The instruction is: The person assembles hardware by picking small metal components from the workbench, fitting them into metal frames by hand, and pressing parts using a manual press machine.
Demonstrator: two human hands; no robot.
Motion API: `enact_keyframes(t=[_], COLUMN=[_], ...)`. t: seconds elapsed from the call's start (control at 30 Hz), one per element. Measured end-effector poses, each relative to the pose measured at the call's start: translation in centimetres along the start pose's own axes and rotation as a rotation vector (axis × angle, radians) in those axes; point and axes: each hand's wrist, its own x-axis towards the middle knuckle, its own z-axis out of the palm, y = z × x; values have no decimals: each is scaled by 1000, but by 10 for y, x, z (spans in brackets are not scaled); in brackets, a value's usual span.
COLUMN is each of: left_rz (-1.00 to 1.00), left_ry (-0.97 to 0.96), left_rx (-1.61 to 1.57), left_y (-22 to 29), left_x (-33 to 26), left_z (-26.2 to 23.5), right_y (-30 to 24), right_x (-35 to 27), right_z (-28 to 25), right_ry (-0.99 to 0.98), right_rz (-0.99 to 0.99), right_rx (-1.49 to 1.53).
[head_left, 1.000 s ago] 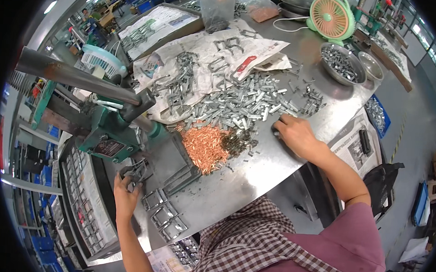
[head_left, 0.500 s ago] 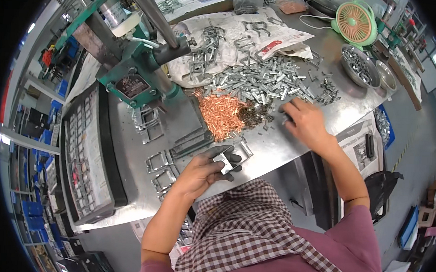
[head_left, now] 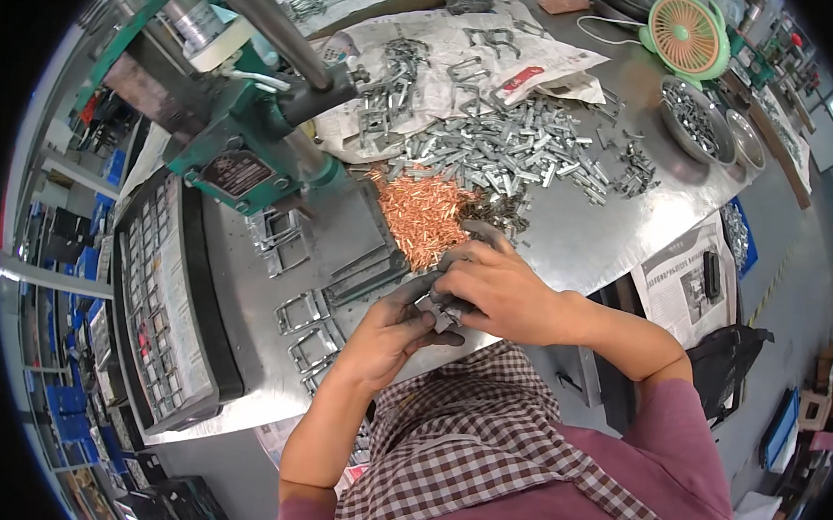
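Note:
My left hand (head_left: pixel 396 327), its fingers dark with grime, is closed on a small silvery metal part (head_left: pixel 446 318) near the table's front edge. Over it, my right hand (head_left: pixel 496 288) has its fingertips pinched together at the same part; what they hold is hidden. Just beyond my hands lies a heap of copper-coloured pins (head_left: pixel 419 213), with a small pile of dark little parts (head_left: pixel 494 212) beside it. Farther back spreads a large heap of silvery metal pieces (head_left: pixel 507 147). Several rectangular metal frames (head_left: pixel 313 341) lie to the left of my left hand.
A green press (head_left: pixel 243 161) with a flat metal base (head_left: pixel 343 223) stands at the left. Beyond it is a black-rimmed tray (head_left: pixel 228 344) of metal frames. Newspaper with metal brackets (head_left: pixel 398 71), a metal bowl (head_left: pixel 714 148) and a green fan (head_left: pixel 687 39) are at the back.
My right hand has moved left and nearer, from the table beside the dark parts to my left hand. It now covers much of the metal part, and my left hand stays roughly in place.

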Motion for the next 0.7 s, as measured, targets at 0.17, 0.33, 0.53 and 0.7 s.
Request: enact_keyframes(t=[0.17, 0.33, 0.53, 0.7], left_rz=[22, 47, 15, 19], left_ry=[-31, -43, 71, 97], left_rx=[-92, -315, -313, -259], left_y=[-3, -20, -18, -7], left_x=[13, 18, 19, 25], left_z=[-1, -3, -3, -3], right_y=[8, 12, 55, 110], right_x=[0, 0, 0, -12], right_z=[-5, -7, -47, -37], right_ry=[43, 46, 123, 12], right_rz=[4, -32, 224, 198], right_rx=[13, -7, -158, -589])
